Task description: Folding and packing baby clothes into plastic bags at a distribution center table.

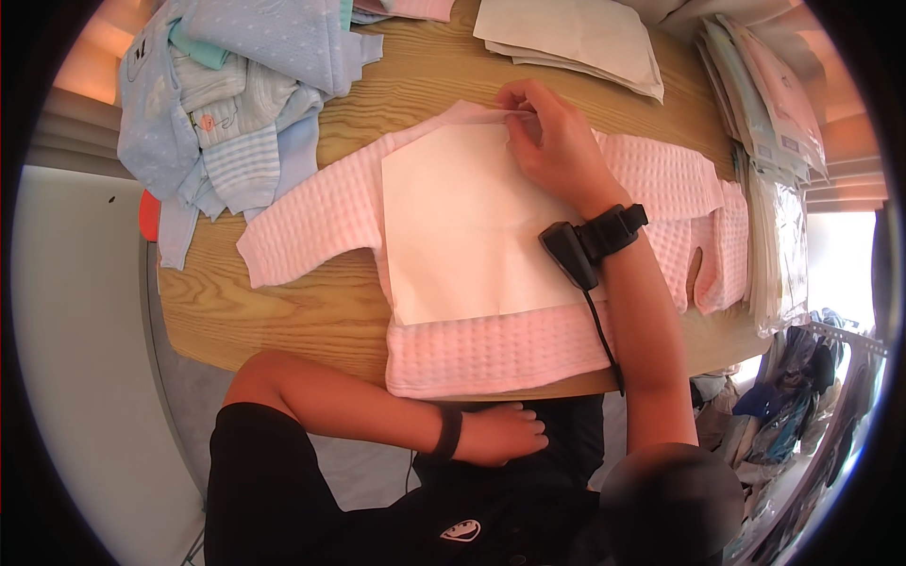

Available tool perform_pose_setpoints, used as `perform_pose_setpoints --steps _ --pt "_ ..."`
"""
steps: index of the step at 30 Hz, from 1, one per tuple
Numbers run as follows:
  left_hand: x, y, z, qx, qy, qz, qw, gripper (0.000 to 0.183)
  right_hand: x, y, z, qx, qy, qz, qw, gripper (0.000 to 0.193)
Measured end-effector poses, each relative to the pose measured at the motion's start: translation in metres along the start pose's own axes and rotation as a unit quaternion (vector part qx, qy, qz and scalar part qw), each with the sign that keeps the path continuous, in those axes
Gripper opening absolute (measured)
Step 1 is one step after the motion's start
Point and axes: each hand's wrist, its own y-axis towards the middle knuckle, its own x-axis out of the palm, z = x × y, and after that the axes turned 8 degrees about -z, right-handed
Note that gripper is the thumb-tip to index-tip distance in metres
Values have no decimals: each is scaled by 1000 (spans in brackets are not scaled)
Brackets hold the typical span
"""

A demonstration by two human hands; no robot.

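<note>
A pink checked baby top (491, 354) lies spread on the table, its sleeve reaching out to the left. Over its body rests a cream sheet of paper or thin card (453, 226), covering most of the front. My right hand (557, 146) is at the sheet's top edge by the neckline, thumb and fingers pinched together on that edge. On its wrist sits a black strapped device with a cable. My left hand (500, 436) rests at my lap below the table edge, fingers curled, with nothing seen in it. Pink checked trousers (722, 250) lie partly under the top's right sleeve.
Blue and white baby clothes (250, 104) are heaped at the far left of the wooden table (311, 325). A stack of cream sheets (576, 42) lies at the back. Clothes in clear bags (769, 113) are piled along the right edge, with more bagged items (793, 396) below.
</note>
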Motion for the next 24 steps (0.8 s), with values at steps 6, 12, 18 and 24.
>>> perform_pose_setpoints --steps 6,12,18,24 --pt "-1 0 0 -2 4 -7 1000 22 1 0 -1 -35 32 2 999 23" --pt "-2 -1 0 0 0 -9 1000 23 1 1 1 -52 30 1 998 26" --pt "-1 0 0 0 2 -12 1000 23 0 1 2 -66 25 -4 998 31" --pt "-2 0 1 -4 -2 -16 1000 23 3 2 8 -51 -114 114 986 24"
